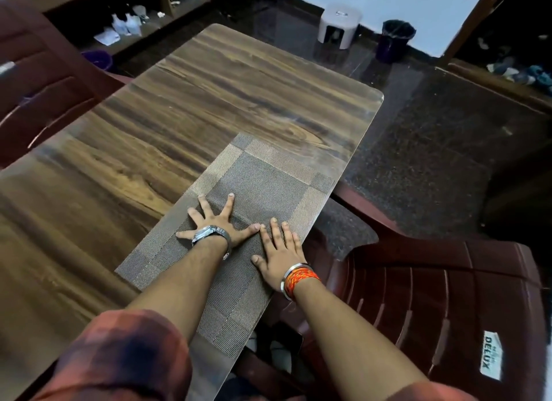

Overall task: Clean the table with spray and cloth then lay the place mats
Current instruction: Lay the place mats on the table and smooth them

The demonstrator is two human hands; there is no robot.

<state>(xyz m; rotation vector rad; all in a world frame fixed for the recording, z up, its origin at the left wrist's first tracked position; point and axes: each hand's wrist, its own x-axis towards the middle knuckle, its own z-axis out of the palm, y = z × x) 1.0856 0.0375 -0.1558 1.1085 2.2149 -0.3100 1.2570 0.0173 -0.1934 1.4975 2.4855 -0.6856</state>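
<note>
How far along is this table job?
Done, apparently: the table shows no spray or cloth, so wiping seems over. In hand: left hand and right hand press one place mat flat near the table's right edge. Left: more mats, none in view.

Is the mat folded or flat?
Flat. The mat lies spread on the table, the left hand and right hand pressing it.
</note>
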